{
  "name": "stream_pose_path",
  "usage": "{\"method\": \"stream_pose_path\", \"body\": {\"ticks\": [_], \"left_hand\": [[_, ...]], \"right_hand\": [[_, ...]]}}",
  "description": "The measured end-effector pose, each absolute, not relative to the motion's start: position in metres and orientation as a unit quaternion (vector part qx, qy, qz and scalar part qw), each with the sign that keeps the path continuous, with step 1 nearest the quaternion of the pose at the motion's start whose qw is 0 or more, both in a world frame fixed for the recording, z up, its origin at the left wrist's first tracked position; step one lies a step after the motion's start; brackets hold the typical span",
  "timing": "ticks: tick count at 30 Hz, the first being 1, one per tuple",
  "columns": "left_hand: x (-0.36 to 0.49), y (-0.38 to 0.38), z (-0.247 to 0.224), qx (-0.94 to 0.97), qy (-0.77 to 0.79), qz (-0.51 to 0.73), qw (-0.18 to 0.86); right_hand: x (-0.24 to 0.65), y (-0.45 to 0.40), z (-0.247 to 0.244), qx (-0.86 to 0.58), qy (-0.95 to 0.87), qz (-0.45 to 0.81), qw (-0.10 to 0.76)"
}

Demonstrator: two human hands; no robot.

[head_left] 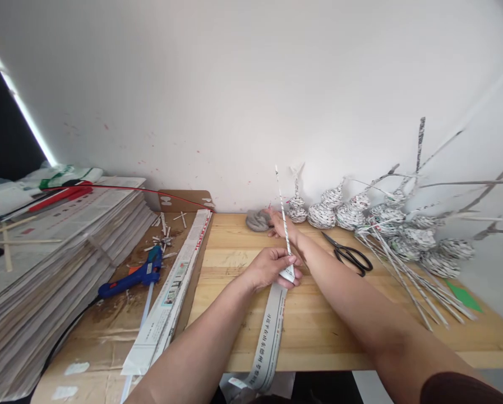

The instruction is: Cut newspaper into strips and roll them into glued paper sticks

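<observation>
My left hand (272, 266) is closed round a newspaper strip (270, 331) at the point where it turns into a thin rolled tube (281, 196). The tube points up and away from me; the flat printed strip trails down over the table's front edge. My right hand (281, 223) reaches past the tube, its fingers apart and touching the right side of a bunched grey cloth (257, 220). Beside my right forearm lies a pair of black scissors (347, 252).
Woven paper gourd shapes (322, 215) line the wall at right, with loose paper tubes (411, 275) before them. At left are cut newspaper strips (173, 297), a blue glue gun (135, 275) on cardboard (95, 342) and a tall newspaper stack (58, 252).
</observation>
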State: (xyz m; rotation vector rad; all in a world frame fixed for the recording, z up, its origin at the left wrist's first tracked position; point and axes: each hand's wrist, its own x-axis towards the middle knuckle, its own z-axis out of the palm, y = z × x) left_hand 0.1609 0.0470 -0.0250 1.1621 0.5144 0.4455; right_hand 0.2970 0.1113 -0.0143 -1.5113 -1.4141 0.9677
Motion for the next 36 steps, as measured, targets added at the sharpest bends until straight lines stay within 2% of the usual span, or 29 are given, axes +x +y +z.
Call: {"method": "stream_pose_path", "body": {"ticks": [5, 10, 24, 27, 32, 36], "left_hand": [[0.162, 0.046, -0.026, 0.542, 0.274, 0.199, 0.769], [0.165, 0.043, -0.028, 0.572, 0.287, 0.187, 0.745], [0.165, 0.031, -0.022, 0.635, 0.288, 0.153, 0.7], [0.165, 0.031, -0.02, 0.634, 0.29, 0.155, 0.7], [0.164, 0.032, -0.021, 0.628, 0.299, 0.176, 0.696], [0.164, 0.031, -0.021, 0.623, 0.29, 0.171, 0.706]], "right_hand": [[0.33, 0.064, -0.015, -0.571, -0.512, 0.446, 0.462], [0.343, 0.038, -0.003, -0.456, -0.526, 0.535, 0.479], [0.34, 0.037, 0.006, -0.469, -0.477, 0.498, 0.551], [0.339, 0.033, 0.01, -0.479, -0.484, 0.488, 0.546], [0.341, 0.029, 0.014, -0.467, -0.561, 0.512, 0.454], [0.34, 0.029, 0.014, -0.512, -0.523, 0.475, 0.488]]}}
